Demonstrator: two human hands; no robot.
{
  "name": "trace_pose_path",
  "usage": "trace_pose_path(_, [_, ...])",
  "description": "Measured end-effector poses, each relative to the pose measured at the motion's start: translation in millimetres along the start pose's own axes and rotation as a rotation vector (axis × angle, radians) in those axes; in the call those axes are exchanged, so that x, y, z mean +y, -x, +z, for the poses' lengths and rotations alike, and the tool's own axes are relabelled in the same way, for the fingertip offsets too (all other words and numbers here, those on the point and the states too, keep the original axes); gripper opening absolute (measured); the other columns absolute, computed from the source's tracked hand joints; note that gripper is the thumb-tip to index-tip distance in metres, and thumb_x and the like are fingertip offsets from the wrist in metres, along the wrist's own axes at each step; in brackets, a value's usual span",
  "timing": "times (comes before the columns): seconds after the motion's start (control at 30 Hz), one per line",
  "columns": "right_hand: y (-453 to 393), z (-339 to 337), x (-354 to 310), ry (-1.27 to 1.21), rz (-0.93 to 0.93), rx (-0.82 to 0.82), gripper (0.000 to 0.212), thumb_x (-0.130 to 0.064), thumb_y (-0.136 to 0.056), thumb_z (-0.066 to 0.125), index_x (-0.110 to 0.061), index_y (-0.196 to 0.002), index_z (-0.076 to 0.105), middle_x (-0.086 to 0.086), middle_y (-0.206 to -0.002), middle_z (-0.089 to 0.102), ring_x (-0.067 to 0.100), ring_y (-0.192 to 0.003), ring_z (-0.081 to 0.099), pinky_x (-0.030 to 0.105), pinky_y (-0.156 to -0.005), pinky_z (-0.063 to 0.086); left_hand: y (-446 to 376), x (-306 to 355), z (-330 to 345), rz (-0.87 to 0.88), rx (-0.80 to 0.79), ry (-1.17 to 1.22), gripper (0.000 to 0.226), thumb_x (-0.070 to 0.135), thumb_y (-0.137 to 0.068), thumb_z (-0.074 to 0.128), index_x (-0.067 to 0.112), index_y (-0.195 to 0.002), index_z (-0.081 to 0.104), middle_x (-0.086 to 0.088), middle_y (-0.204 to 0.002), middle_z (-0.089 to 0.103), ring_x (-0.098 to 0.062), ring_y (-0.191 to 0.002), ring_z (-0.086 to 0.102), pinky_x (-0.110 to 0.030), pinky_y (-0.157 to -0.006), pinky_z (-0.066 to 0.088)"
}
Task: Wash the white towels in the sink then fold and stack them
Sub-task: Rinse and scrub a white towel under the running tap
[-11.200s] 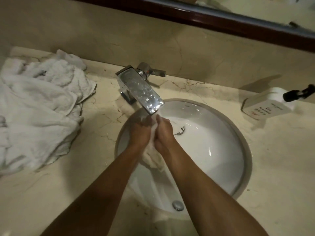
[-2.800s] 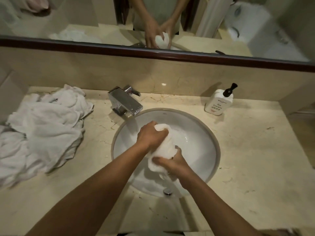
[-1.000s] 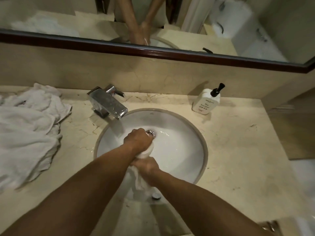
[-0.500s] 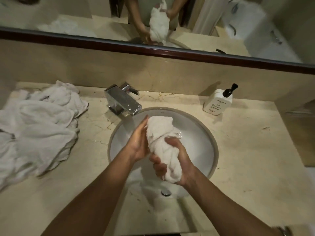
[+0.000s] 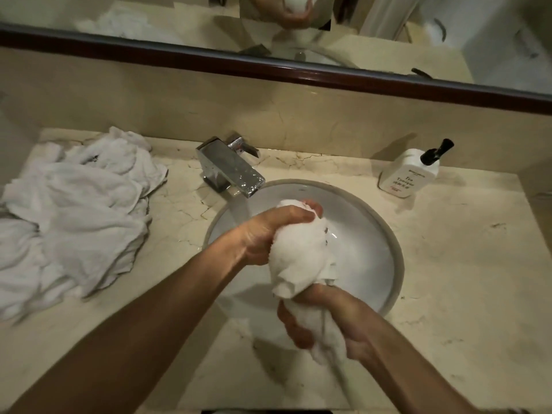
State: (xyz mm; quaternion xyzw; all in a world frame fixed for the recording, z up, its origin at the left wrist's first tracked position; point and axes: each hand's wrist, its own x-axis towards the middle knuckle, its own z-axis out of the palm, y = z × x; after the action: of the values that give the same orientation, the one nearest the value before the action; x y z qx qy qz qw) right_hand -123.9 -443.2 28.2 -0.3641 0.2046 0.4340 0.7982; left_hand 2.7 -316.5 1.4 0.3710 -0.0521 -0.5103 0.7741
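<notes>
Marble tabletop, sink below: left hand and right hand both clench towel; counter-twist firmly over the basin.

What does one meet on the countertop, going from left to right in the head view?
Pile of white towels → faucet → wet towel held over the sink by both hands → soap bottle.
</notes>
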Motion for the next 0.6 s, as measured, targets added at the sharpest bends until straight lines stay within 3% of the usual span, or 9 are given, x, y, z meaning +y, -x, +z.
trace_pose_path(0.1, [-4, 6, -16, 0.239, 0.033, 0.184, 0.009, -0.016, -0.073, 0.070, -0.014, -0.067, 0.063, 0.006, -0.059, 0.049, 0.014, -0.045, 0.041, 0.022, -0.047, 0.029, -3, 13, 9, 0.009, 0.199, -0.318, 0.020, 0.021, -0.065, 0.073, 0.018, -0.081, 0.061, -0.012, -0.085, 0.057, -0.024, -0.074, 0.058, -0.032, -0.068, 0.047])
trace_pose_path(0.17, [-12, 8, -21, 0.352, 0.050, 0.275, 0.013, -0.019, -0.075, 0.072, -0.015, -0.070, 0.060, 0.003, -0.056, 0.047, 0.011, -0.042, 0.040, 0.020, -0.046, 0.029, -8, 16, 14, 0.053, 0.386, -0.512, 0.011, 0.021, -0.065, 0.070, 0.020, -0.073, 0.063, -0.003, -0.074, 0.062, -0.017, -0.068, 0.060, -0.022, -0.060, 0.047])
trace_pose_path(0.27, [-30, 1, -20, 0.482, 0.022, 0.393, 0.021, -0.017, -0.083, 0.072, -0.012, -0.073, 0.054, 0.001, -0.055, 0.045, 0.008, -0.039, 0.040, 0.016, -0.041, 0.031, -19, 13, 13, 0.061, 0.546, -0.734, 0.008, 0.018, -0.076, 0.073, 0.022, -0.072, 0.067, 0.007, -0.071, 0.065, -0.010, -0.066, 0.060, -0.015, -0.054, 0.044])
trace_pose_path(0.33, [-47, -9, -14, 0.458, -0.023, 0.477, 0.024, -0.007, -0.087, 0.068, -0.011, -0.072, 0.050, 0.001, -0.052, 0.039, 0.008, -0.037, 0.036, 0.015, -0.039, 0.028, -27, 9, 10, 0.036, 0.620, -0.909, 0.007, 0.021, -0.082, 0.069, 0.024, -0.076, 0.068, 0.005, -0.079, 0.068, -0.011, -0.071, 0.061, -0.018, -0.055, 0.042])
trace_pose_path(0.43, [-71, -23, -5, 0.397, -0.086, 0.577, 0.027, -0.005, -0.079, 0.068, -0.014, -0.064, 0.048, -0.003, -0.041, 0.034, 0.009, -0.034, 0.032, 0.016, -0.039, 0.025, -41, 2, 7, 0.032, 0.690, -1.063, 0.004, 0.025, -0.083, 0.065, 0.026, -0.080, 0.067, 0.000, -0.087, 0.070, -0.016, -0.079, 0.063, -0.021, -0.060, 0.041])
trace_pose_path(0.53, [-83, -33, -1, 0.443, -0.129, 0.655, 0.017, -0.015, -0.076, 0.074, -0.015, -0.069, 0.058, -0.004, -0.042, 0.048, 0.012, -0.038, 0.045, 0.022, -0.044, 0.036, -52, -4, 3, 0.014, 0.771, -1.128, 0.006, 0.028, -0.084, 0.062, 0.025, -0.084, 0.068, -0.003, -0.092, 0.070, -0.024, -0.087, 0.065, -0.026, -0.070, 0.048])
trace_pose_path(0.6, [-87, -35, 2, 0.492, -0.133, 0.706, 0.023, -0.029, -0.064, 0.077, -0.013, -0.076, 0.065, 0.000, -0.050, 0.058, 0.017, -0.048, 0.056, 0.028, -0.051, 0.046, -55, -9, 1, -0.028, 0.820, -1.199, 0.011, 0.031, -0.086, 0.060, 0.024, -0.088, 0.067, -0.004, -0.095, 0.069, -0.027, -0.089, 0.064, -0.029, -0.073, 0.049])
